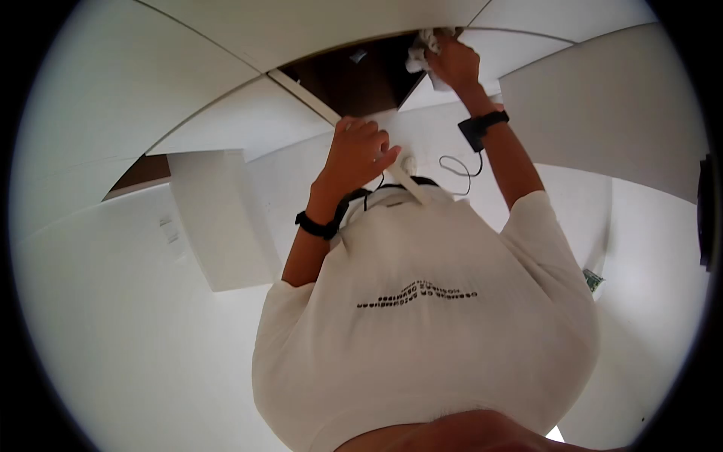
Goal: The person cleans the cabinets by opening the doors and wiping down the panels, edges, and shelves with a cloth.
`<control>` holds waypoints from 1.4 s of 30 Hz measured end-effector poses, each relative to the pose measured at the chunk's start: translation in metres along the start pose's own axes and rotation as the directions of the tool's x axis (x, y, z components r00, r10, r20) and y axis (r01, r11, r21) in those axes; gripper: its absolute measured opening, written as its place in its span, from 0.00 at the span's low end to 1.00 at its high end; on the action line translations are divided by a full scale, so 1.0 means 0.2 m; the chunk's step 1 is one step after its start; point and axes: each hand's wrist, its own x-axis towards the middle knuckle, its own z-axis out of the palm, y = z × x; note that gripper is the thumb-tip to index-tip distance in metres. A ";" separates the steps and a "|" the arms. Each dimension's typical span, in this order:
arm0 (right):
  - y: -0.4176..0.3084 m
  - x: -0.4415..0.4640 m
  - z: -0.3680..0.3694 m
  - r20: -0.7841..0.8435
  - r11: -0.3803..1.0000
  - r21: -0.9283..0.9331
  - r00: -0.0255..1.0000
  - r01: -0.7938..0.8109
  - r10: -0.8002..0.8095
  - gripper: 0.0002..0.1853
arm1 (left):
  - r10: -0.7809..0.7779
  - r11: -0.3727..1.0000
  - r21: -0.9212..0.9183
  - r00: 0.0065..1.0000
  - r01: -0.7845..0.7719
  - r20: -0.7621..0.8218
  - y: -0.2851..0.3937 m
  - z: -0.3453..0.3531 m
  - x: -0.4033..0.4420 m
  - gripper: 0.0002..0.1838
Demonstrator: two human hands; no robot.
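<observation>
My left hand (354,154) is closed over the narrow pale edge of an open white cabinet door (305,96), its thumb pointing right. The door edge runs from the cabinet's corner down toward my shirt. Farther up and to the right, my right hand (456,64) grips a crumpled white cloth (419,56). The cloth is at the right side of the cabinet's dark brown opening (354,79), against or very near its edge; contact is hard to make out. A small pale item (358,56) shows inside the opening.
White cabinet panels (203,83) surround the opening. At left, another white door (222,218) stands open beside a brown gap. A grey-white panel (602,113) is at right. A thin black cable (461,177) hangs from my right wristband (474,132). A small green item (593,281) lies at lower right.
</observation>
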 end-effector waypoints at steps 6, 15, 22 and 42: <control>-0.20 0.06 0.09 -0.174 0.971 0.199 0.980 0.135 -0.100 0.12 | -0.022 0.999 -0.024 1.000 0.022 -0.018 0.01 -0.01 0.02 0.14; -0.85 0.06 0.25 -0.119 0.832 0.397 0.921 0.387 -0.371 0.12 | -0.068 0.996 -0.058 0.994 0.063 -0.091 -0.01 -0.01 -0.06 0.14; -0.71 0.07 0.19 0.058 0.911 0.299 0.948 0.283 -0.314 0.16 | -0.109 0.990 -0.092 0.992 0.104 -0.058 0.00 0.00 -0.04 0.15; 0.23 -0.10 -0.16 -0.085 0.997 0.027 0.994 0.073 -0.070 0.34 | -0.044 0.993 -0.110 0.998 0.050 0.055 -0.01 0.00 0.08 0.11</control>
